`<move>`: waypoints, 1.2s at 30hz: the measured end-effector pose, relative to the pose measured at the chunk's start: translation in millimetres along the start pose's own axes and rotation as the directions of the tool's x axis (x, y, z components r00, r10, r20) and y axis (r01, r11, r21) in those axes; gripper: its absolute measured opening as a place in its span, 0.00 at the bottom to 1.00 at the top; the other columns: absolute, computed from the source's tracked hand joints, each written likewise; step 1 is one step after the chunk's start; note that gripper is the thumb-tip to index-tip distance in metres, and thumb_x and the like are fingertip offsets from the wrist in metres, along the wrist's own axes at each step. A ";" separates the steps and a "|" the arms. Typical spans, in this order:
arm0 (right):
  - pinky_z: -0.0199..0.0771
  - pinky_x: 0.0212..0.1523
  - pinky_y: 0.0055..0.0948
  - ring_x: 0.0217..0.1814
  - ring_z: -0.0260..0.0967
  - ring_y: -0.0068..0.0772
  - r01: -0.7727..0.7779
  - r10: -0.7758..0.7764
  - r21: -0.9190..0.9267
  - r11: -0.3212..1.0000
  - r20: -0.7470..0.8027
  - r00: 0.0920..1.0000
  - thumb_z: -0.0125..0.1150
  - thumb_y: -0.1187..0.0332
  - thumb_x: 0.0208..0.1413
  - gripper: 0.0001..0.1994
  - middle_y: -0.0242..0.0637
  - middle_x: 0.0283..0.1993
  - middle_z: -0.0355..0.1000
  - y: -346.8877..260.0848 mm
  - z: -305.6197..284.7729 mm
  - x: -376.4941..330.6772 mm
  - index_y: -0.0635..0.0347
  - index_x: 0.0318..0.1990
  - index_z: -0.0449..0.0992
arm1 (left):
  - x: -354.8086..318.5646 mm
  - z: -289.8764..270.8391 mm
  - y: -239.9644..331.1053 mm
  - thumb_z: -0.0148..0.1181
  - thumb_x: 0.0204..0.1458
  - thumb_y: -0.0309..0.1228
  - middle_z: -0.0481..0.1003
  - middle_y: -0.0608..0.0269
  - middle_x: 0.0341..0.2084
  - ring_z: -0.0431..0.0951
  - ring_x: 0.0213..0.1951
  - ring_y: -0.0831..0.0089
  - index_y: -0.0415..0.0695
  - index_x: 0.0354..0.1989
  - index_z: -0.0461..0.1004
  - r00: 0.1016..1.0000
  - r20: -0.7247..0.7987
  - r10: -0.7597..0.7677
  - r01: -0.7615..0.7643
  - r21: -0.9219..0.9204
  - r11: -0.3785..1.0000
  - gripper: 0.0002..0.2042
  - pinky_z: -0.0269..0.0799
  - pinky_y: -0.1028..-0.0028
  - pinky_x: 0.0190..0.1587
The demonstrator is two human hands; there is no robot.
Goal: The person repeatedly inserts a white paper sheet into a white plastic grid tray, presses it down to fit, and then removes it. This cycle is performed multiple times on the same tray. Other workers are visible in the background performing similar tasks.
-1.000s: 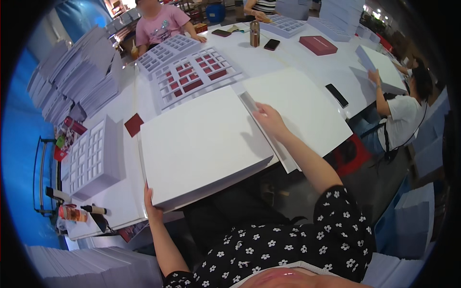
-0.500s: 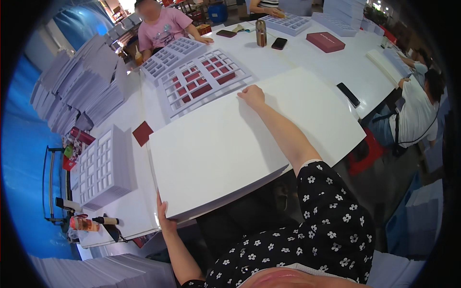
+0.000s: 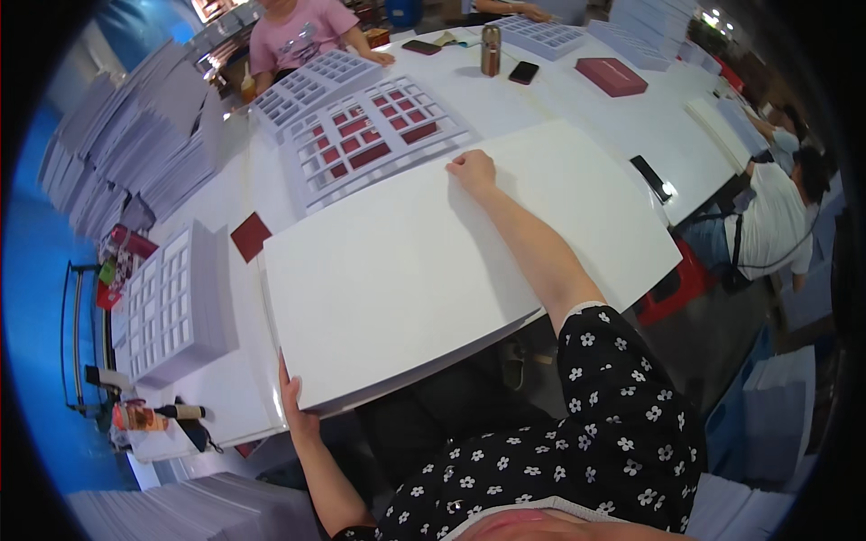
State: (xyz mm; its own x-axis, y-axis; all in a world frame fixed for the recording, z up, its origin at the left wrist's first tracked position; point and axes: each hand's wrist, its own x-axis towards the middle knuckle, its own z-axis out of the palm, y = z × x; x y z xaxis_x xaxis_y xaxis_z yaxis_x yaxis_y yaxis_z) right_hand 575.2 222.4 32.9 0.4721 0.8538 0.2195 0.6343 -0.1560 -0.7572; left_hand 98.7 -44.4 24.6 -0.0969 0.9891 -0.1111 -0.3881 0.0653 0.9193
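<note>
A large white board (image 3: 388, 279), thick at its near edge like a box or stack, lies across the table's near side. My left hand (image 3: 299, 415) is at its near left corner, fingers stretched along the left side and thumb apart. My right hand (image 3: 474, 173) reaches across to its far edge, fingers curled in; whatever is under them is hidden. Just beyond lies a pale grid tray (image 3: 365, 144) with dark red pieces showing through its openings. A dark red square card (image 3: 250, 237) is left of the board.
Stacked grid trays (image 3: 167, 307) stand at the left, and tall piles of pale sheets (image 3: 135, 135) behind them. A phone (image 3: 651, 178), a metal flask (image 3: 490, 51) and a red box (image 3: 612, 77) lie farther right. A co-worker in pink (image 3: 298, 36) sits across; others work at right.
The whole view has shifted slightly, so the table and trays appear a little farther left. Both hands stay at about the same places on the board.
</note>
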 end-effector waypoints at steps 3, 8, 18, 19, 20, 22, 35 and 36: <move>0.77 0.41 0.38 0.36 0.79 0.40 0.050 -0.048 -0.069 0.996 0.035 0.998 0.72 0.58 0.45 0.14 0.44 0.33 0.81 15.5 3.5 11.8 0.59 0.33 0.85 | 2.8 0.1 0.9 0.58 0.47 0.39 0.61 0.51 0.67 0.61 0.68 0.59 0.38 0.72 0.54 0.999 0.030 0.013 -0.014 0.029 0.999 0.41 0.57 0.64 0.68; 0.74 0.50 0.43 0.48 0.77 0.48 0.154 -0.163 -0.226 0.962 -0.025 0.986 0.70 0.57 0.49 0.20 0.49 0.44 0.79 19.0 -8.0 8.3 0.60 0.45 0.80 | 11.2 3.7 2.0 0.58 0.46 0.41 0.60 0.54 0.68 0.57 0.70 0.61 0.40 0.71 0.56 0.999 0.035 0.016 -0.018 0.075 0.997 0.41 0.48 0.65 0.70; 0.67 0.59 0.48 0.63 0.64 0.57 0.611 -0.506 -0.489 0.623 0.344 0.791 0.58 0.62 0.60 0.20 0.52 0.60 0.68 -10.0 -51.0 -85.1 0.60 0.57 0.73 | 7.9 4.2 6.9 0.58 0.47 0.39 0.61 0.55 0.68 0.57 0.70 0.62 0.41 0.70 0.58 1.000 0.002 -0.019 0.019 0.069 0.997 0.39 0.48 0.66 0.70; 0.65 0.61 0.49 0.65 0.62 0.58 0.640 -0.534 -0.491 0.591 0.356 0.767 0.58 0.62 0.60 0.21 0.54 0.61 0.67 -11.0 -58.8 -101.9 0.62 0.58 0.72 | 6.3 4.2 8.5 0.58 0.47 0.39 0.61 0.55 0.68 0.57 0.69 0.63 0.41 0.70 0.58 1.000 0.001 -0.030 0.030 0.062 0.998 0.38 0.48 0.66 0.70; 0.63 0.63 0.50 0.67 0.59 0.59 0.658 -0.519 -0.485 0.575 0.405 0.753 0.58 0.60 0.60 0.23 0.56 0.63 0.64 -12.3 -68.2 -118.9 0.64 0.59 0.70 | 4.6 4.4 9.9 0.58 0.48 0.39 0.61 0.55 0.68 0.57 0.69 0.63 0.41 0.70 0.58 0.999 0.001 -0.042 0.042 0.055 0.998 0.38 0.49 0.66 0.69; 0.57 0.67 0.51 0.72 0.53 0.61 0.689 -0.482 -0.474 0.548 0.494 0.724 0.58 0.58 0.61 0.26 0.60 0.68 0.59 -22.2 -87.4 -156.3 0.68 0.61 0.67 | 4.3 5.3 12.2 0.58 0.48 0.39 0.60 0.55 0.68 0.58 0.69 0.63 0.41 0.70 0.58 0.999 0.006 -0.050 0.050 0.030 0.998 0.38 0.50 0.66 0.69; 0.43 0.74 0.58 0.77 0.43 0.58 0.771 -0.637 0.097 0.629 0.633 0.440 0.67 0.53 0.53 0.39 0.54 0.73 0.52 -86.3 -115.0 -348.2 0.64 0.67 0.59 | 17.9 -11.6 -12.9 0.50 0.62 0.43 0.65 0.54 0.64 0.64 0.65 0.63 0.40 0.69 0.58 1.000 0.021 -0.005 0.006 -0.011 1.000 0.30 0.57 0.65 0.67; 0.44 0.74 0.57 0.77 0.44 0.57 0.760 -0.666 0.160 0.629 0.616 0.421 0.67 0.54 0.54 0.38 0.54 0.72 0.53 -89.7 -114.6 -349.9 0.63 0.67 0.59 | 20.5 -14.6 -12.2 0.49 0.64 0.43 0.66 0.54 0.64 0.64 0.65 0.63 0.40 0.69 0.59 1.000 -0.016 -0.020 0.019 -0.050 0.999 0.29 0.58 0.66 0.66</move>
State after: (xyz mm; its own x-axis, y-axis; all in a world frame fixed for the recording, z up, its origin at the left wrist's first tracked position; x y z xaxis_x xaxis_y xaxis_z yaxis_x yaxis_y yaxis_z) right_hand 423.3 -119.3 94.5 -0.6004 0.7695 0.2178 0.6601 0.6306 -0.4082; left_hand 88.1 -26.9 5.5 -0.1036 0.9854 -0.1349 -0.4350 0.0771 0.8971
